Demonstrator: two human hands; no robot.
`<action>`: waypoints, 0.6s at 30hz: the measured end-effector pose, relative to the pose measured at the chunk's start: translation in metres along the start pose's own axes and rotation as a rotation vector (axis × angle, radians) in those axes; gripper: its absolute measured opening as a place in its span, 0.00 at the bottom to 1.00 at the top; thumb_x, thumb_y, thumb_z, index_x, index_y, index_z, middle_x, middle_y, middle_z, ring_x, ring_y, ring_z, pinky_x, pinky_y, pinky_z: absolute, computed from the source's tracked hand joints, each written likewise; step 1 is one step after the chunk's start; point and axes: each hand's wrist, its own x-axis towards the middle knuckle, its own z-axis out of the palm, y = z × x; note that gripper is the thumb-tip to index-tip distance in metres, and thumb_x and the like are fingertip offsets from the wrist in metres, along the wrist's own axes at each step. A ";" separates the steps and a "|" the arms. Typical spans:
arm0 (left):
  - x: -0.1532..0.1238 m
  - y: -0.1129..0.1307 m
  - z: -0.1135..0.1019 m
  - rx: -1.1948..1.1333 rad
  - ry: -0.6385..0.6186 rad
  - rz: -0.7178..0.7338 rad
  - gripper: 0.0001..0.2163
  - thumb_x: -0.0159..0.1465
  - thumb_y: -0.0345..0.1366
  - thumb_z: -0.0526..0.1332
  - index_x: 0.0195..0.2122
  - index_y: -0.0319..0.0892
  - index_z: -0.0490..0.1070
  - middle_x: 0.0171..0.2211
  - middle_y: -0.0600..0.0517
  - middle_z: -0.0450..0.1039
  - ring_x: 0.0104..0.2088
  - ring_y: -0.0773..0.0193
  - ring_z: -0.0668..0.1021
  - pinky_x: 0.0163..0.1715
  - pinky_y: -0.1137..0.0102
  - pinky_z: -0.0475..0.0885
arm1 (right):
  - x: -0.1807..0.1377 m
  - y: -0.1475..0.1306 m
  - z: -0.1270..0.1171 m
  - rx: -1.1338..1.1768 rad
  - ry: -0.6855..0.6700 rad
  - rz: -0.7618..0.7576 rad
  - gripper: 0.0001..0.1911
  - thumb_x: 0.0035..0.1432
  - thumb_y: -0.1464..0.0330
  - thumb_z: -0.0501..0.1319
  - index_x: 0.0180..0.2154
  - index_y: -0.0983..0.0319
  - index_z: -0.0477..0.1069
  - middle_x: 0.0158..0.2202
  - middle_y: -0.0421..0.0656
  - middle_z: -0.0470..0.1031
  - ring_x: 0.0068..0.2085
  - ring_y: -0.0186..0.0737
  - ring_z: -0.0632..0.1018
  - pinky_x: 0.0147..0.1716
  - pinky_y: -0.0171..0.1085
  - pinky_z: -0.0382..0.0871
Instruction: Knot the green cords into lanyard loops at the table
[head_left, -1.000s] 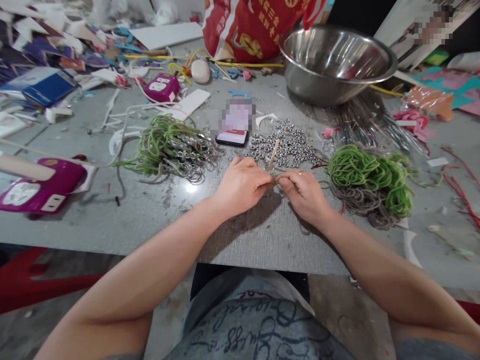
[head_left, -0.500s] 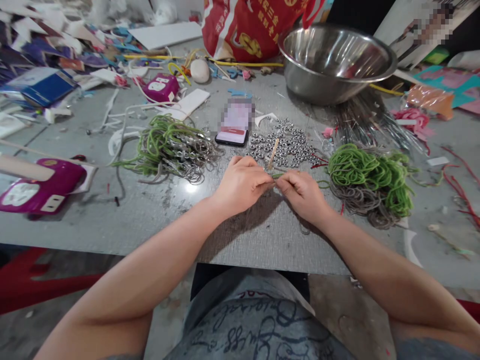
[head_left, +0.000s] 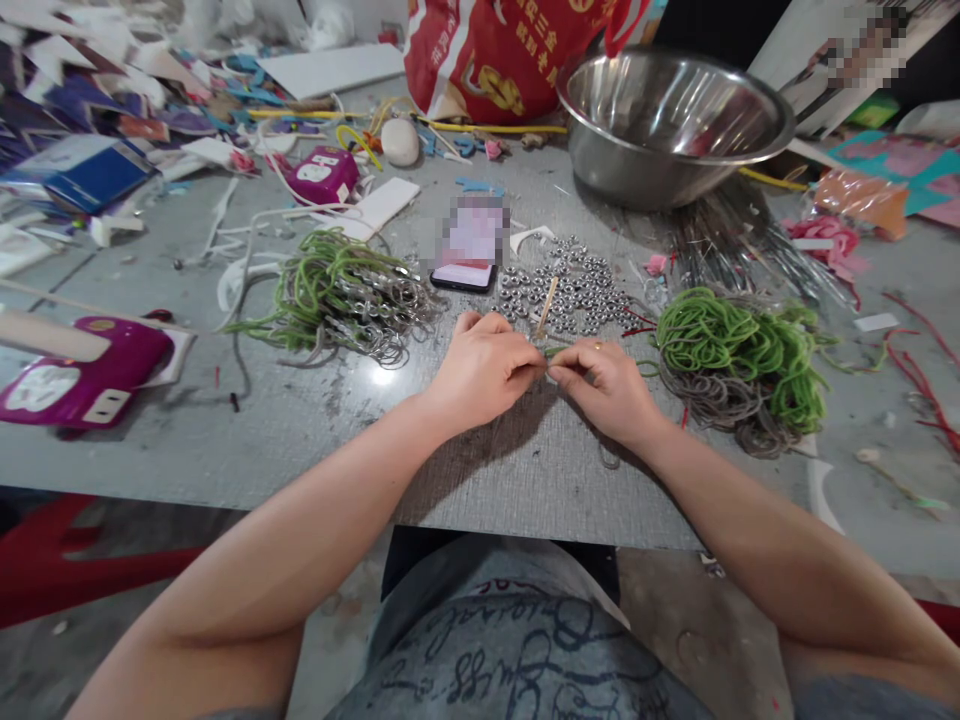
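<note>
My left hand (head_left: 491,368) and my right hand (head_left: 604,388) meet over the grey table, fingertips pinched together. Between them shows a short bit of green cord (head_left: 553,351); the fingers hide most of it. Just beyond lie many loose silver beads (head_left: 592,290) with a thin wooden stick (head_left: 547,305) among them. To the right of my right hand is a heap of green and grey cords (head_left: 739,350). On the left, another bundle of green cords (head_left: 322,285) has shiny metal pieces along its right side.
A phone (head_left: 470,245) lies behind my left hand. The steel bowl (head_left: 660,180) and a red bag (head_left: 487,60) stand at the back. Purple power sockets (head_left: 97,370) with white cables sit on the left. Paper scraps (head_left: 97,70) cover the far left.
My right hand has shifted slightly, its forefinger lifting and bending a little at the pinch. My left hand has barely moved.
</note>
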 end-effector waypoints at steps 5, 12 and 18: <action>0.000 -0.002 -0.003 0.041 -0.015 0.001 0.07 0.59 0.31 0.57 0.26 0.44 0.73 0.24 0.56 0.75 0.35 0.61 0.70 0.39 0.61 0.55 | 0.000 0.003 0.000 -0.021 -0.007 -0.005 0.08 0.58 0.69 0.56 0.28 0.60 0.71 0.26 0.40 0.75 0.30 0.37 0.73 0.33 0.38 0.61; -0.002 -0.006 -0.007 0.210 -0.062 0.046 0.09 0.59 0.32 0.57 0.24 0.42 0.72 0.25 0.53 0.75 0.35 0.58 0.71 0.37 0.60 0.56 | 0.001 0.012 0.002 -0.184 -0.070 -0.020 0.08 0.58 0.69 0.56 0.29 0.61 0.72 0.28 0.43 0.76 0.32 0.41 0.74 0.35 0.40 0.60; -0.002 -0.005 -0.005 0.306 -0.076 0.108 0.10 0.59 0.32 0.57 0.22 0.41 0.70 0.24 0.52 0.74 0.34 0.58 0.71 0.36 0.60 0.57 | -0.001 0.012 0.004 -0.250 -0.105 -0.034 0.07 0.57 0.68 0.57 0.31 0.60 0.73 0.28 0.42 0.76 0.33 0.41 0.73 0.35 0.40 0.58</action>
